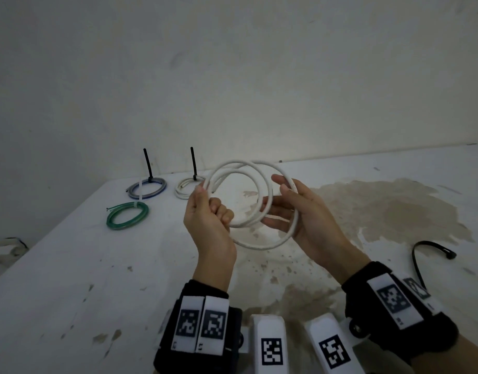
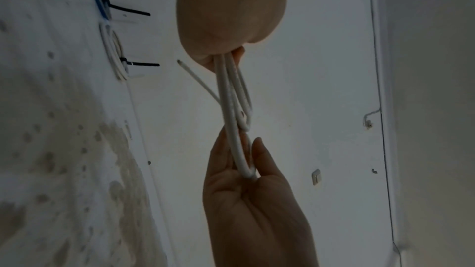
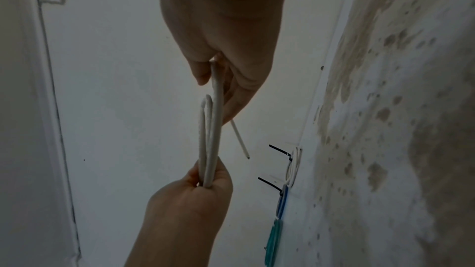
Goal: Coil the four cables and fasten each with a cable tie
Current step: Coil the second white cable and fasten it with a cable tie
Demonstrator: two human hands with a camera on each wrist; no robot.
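I hold a white cable [image 1: 259, 247] wound in loose loops in the air above the white table [image 1: 97, 279]. My left hand [image 1: 208, 203] grips the loops on their left side, fingers curled round them. My right hand [image 1: 278, 203] pinches the right side between thumb and fingers. In the left wrist view the left hand [image 2: 223, 27] and the right hand [image 2: 252, 190] hold the cable [image 2: 231, 98] edge-on, with one free end [image 2: 195, 77] sticking out. The right wrist view shows the same cable [image 3: 210, 139] between the right hand [image 3: 221, 38] and the left hand [image 3: 185, 210].
Three tied coils lie at the back left of the table: a blue-grey one [image 1: 147, 187] and a white one [image 1: 187, 188], each with a black tie standing up, and a green one [image 1: 127, 215]. A loose black cable tie [image 1: 426, 255] lies at the right. The wall stands close behind.
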